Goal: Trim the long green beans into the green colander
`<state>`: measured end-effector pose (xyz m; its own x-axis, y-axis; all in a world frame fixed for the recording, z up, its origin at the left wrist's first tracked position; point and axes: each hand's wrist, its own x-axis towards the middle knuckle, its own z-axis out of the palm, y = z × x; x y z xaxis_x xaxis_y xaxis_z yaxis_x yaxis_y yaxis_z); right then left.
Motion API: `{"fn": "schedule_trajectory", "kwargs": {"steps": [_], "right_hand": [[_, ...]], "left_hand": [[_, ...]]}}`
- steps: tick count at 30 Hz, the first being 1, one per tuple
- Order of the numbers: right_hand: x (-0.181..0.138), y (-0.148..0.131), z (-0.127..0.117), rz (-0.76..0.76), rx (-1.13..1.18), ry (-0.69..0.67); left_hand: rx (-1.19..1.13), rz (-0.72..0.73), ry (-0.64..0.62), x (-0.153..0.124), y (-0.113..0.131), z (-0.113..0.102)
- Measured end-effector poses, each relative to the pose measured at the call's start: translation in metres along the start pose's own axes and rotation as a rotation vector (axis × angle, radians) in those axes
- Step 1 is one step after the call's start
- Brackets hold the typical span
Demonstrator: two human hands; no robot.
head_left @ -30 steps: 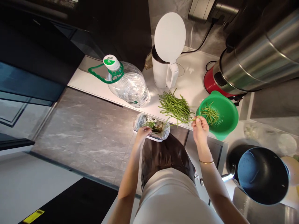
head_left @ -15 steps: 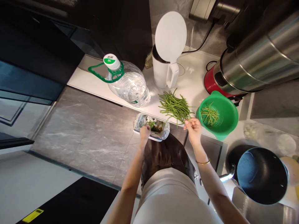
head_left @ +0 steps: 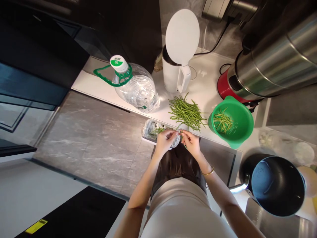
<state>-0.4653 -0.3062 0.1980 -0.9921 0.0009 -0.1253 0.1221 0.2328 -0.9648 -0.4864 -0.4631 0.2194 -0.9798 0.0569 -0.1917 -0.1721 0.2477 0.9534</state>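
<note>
My left hand and my right hand meet fingertip to fingertip above the right end of a bag-lined bin. Both are pinched closed on a thin green stem, mostly hidden by the fingers. Green scraps and pale waste lie inside the bin. On the white counter just beyond my hands is a loose pile of long green stems. To the right, a green colander holds a few shorter stem pieces.
A large water bottle and a white kettle with its lid up stand behind the bin. At the right are a red and steel appliance and a dark pot whose handle points toward me.
My left hand has come up from inside the bin and moved right. My right hand has left the pile's edge and moved left, so the two now meet at the stem.
</note>
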Motion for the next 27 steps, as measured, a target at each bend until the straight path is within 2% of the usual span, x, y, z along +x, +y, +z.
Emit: {"fn": "schedule_trajectory", "kwargs": {"steps": [3, 7, 11, 14, 17, 21, 24, 27], "right_hand": [[0.0, 0.001, -0.003, -0.14, -0.176, -0.026], [0.001, -0.001, -0.009, -0.29, -0.263, -0.101], [-0.001, -0.001, -0.014, -0.309, -0.262, -0.208], [-0.004, 0.0, -0.014, -0.304, -0.241, -0.217], [-0.007, 0.0, -0.008, -0.263, -0.19, -0.148], [-0.009, -0.005, 0.004, -0.113, -0.001, -0.023], [-0.004, -0.013, 0.004, -0.011, 0.207, 0.132], [0.007, -0.018, -0.008, 0.012, 0.382, 0.333]], "left_hand": [[-0.049, -0.084, -0.051, -0.004, 0.008, 0.002], [-0.107, -0.155, -0.065, -0.004, 0.0, 0.001], [-0.149, -0.186, -0.105, -0.004, -0.003, -0.002], [-0.227, -0.23, -0.113, -0.003, 0.001, -0.004], [-0.374, -0.297, -0.136, -0.001, 0.005, -0.004], [-0.549, -0.332, -0.194, 0.001, 0.001, 0.0], [-0.584, -0.353, -0.129, 0.001, -0.012, -0.001], [-0.554, -0.363, -0.016, 0.001, -0.033, -0.011]]}}
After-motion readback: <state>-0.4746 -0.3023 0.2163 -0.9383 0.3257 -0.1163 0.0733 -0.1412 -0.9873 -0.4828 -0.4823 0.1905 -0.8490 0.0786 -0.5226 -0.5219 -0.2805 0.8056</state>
